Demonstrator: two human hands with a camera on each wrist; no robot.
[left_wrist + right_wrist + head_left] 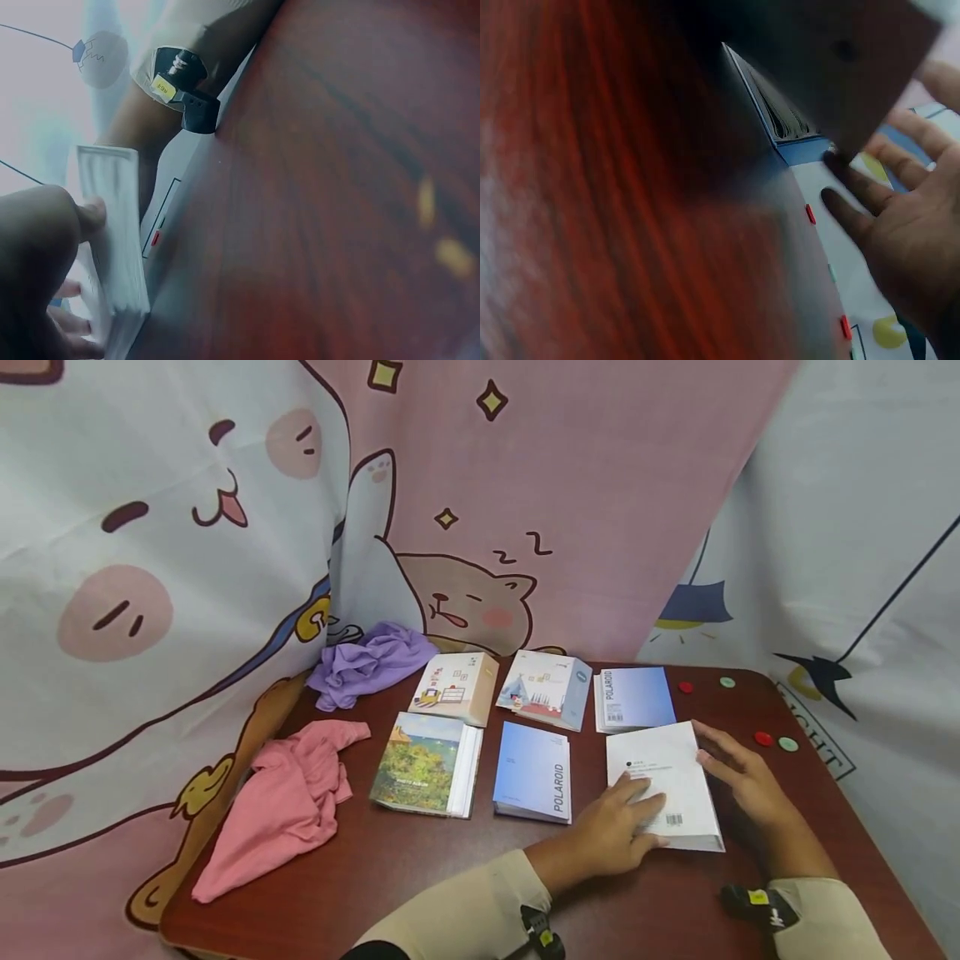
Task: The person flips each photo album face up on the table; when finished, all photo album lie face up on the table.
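A thick white photo album [667, 768] with a barcode on its cover lies at the right of the table in the head view. My left hand [618, 831] rests on its lower left part, fingers spread over the cover and thumb at the near page edge. That thumb [94, 217] touches the side of the pages in the left wrist view. Beside the far right edge is my right hand [750, 781], fingers extended; the right wrist view shows them spread near a shadowed corner of the album. Just beyond lies a blue POLAROID album [637, 693].
Left of the white album are another blue POLAROID album [528, 768], a landscape-painted album [420, 764] and two illustrated albums [453, 685]. A pink cloth [288, 802] and a purple cloth [371, 664] lie farther left. Red and green discs [763, 739] sit along the right edge.
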